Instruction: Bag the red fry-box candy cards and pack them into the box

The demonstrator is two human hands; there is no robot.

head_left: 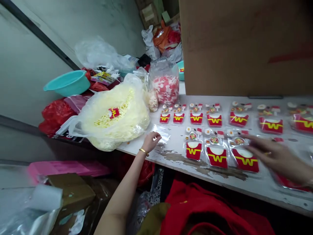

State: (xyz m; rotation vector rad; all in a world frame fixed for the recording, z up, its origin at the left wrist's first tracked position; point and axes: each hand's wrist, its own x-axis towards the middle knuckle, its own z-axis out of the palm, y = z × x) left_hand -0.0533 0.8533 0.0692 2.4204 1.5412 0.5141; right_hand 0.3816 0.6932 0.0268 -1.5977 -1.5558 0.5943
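My left hand [151, 143], with a gold bangle at the wrist, is at the table's front edge. Its curled fingers pinch at clear plastic bags [164, 135] lying flat. Motion blurs my right hand [276, 155], which reaches in from the right with fingers and thumb apart and nothing visible between them. Its fingertips are over a clear packet [245, 160] with a red fries box marked by a yellow W. Two similar packets [216, 156] [194, 150] lie to its left. Behind them runs a row of several more packets [214, 120], each with small toy-food pieces above the red box.
A large open bag of pale yellow fry-like pieces [122, 109] stands left, a red box piece [113, 113] on top. Behind are a bag of pink-and-white pieces [166, 89] and a turquoise basin [69, 83]. A big cardboard box [244, 49] stands along the table's back.
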